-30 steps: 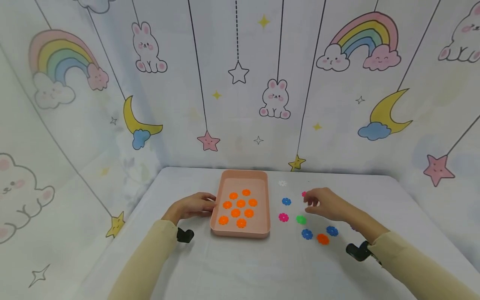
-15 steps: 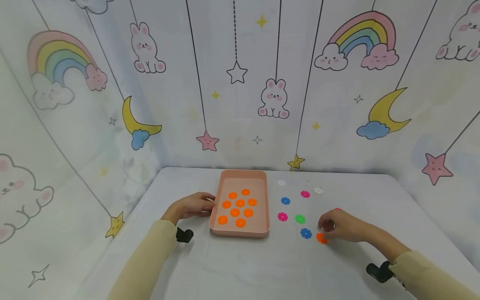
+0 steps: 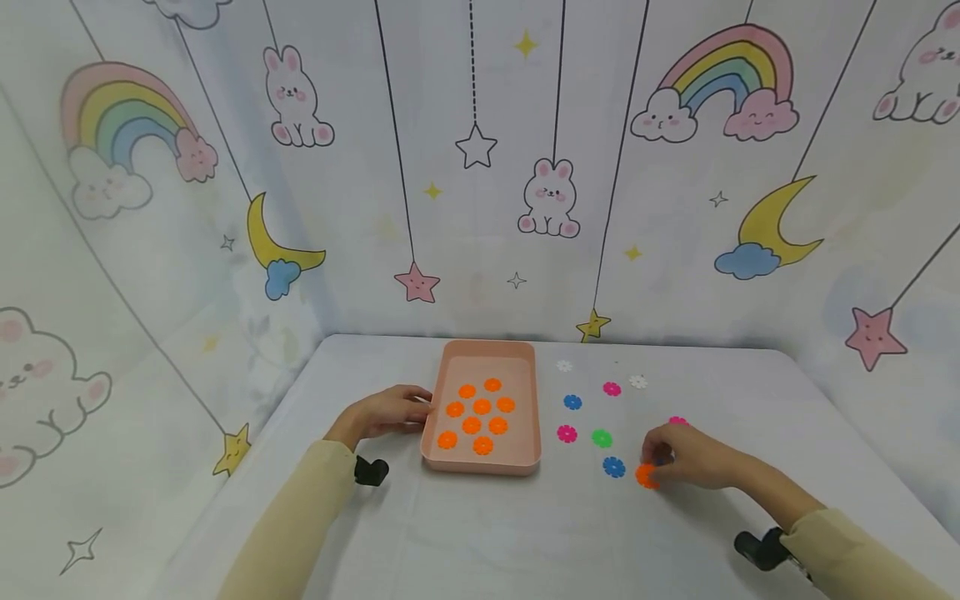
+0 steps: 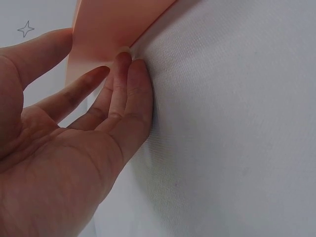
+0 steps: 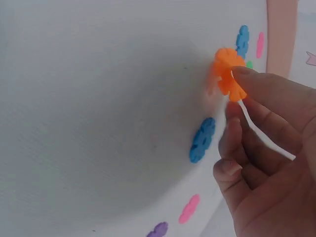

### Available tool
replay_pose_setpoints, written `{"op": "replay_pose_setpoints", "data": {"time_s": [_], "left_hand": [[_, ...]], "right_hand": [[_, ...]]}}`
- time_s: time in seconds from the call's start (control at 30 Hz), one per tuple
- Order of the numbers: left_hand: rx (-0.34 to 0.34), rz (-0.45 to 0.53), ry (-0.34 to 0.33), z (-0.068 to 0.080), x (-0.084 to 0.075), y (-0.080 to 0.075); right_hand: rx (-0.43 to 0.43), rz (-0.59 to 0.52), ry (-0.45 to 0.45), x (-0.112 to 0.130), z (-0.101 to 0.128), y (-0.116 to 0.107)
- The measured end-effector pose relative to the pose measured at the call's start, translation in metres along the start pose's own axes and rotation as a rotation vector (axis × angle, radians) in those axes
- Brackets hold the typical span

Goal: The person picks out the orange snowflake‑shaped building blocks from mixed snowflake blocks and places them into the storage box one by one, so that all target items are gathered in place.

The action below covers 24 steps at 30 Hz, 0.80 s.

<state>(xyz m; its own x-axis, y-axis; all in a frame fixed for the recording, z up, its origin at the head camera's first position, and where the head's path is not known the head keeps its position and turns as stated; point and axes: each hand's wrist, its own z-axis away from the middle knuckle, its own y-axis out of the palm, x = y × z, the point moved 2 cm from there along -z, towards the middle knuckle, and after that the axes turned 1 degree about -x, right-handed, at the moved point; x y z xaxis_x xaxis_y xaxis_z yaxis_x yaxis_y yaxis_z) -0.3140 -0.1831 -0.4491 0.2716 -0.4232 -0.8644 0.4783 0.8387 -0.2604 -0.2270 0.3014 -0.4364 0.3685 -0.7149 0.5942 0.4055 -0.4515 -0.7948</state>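
My right hand (image 3: 696, 454) pinches an orange notched plastic disc (image 5: 228, 58) between thumb and fingertips. The disc is tilted up, its reddish shadow on the white cloth behind it. A blue disc (image 5: 202, 140) lies flat just beyond the curled lower fingers. At the left, my left hand (image 3: 386, 409) rests beside a peach tray (image 3: 491, 360), its loosely bent fingers (image 4: 139, 86) touching the outer wall near the cloth. Inside the tray lie several orange discs (image 3: 482, 407), spread flat and apart.
Loose discs lie right of the tray: pink (image 3: 567, 433), green (image 3: 602, 438), blue (image 3: 613, 467) and white (image 3: 638, 382) among them. A purple disc (image 5: 158, 230) shows in the right wrist view. Behind the table (image 3: 450, 533) hangs a printed curtain (image 3: 480, 217).
The right hand has moved from above the far pink disc toward the near right and taken hold of the orange disc there. The left hand and tray have stayed put.
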Motion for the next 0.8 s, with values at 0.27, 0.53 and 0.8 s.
{"op": "replay_pose_setpoints", "data": {"time_s": [0.27, 0.53, 0.8], "left_hand": [[-0.009, 0.01, 0.006, 0.001, 0.0, 0.0], [0.0, 0.016, 0.012, 0.001, -0.002, 0.0], [-0.012, 0.025, 0.005, -0.002, 0.001, -0.001]], "right_hand": [[0.003, -0.001, -0.074, 0.026, -0.014, -0.013], [-0.094, -0.065, -0.083, 0.07, -0.046, -0.034], [-0.156, -0.089, -0.119, 0.115, -0.094, -0.038]]}}
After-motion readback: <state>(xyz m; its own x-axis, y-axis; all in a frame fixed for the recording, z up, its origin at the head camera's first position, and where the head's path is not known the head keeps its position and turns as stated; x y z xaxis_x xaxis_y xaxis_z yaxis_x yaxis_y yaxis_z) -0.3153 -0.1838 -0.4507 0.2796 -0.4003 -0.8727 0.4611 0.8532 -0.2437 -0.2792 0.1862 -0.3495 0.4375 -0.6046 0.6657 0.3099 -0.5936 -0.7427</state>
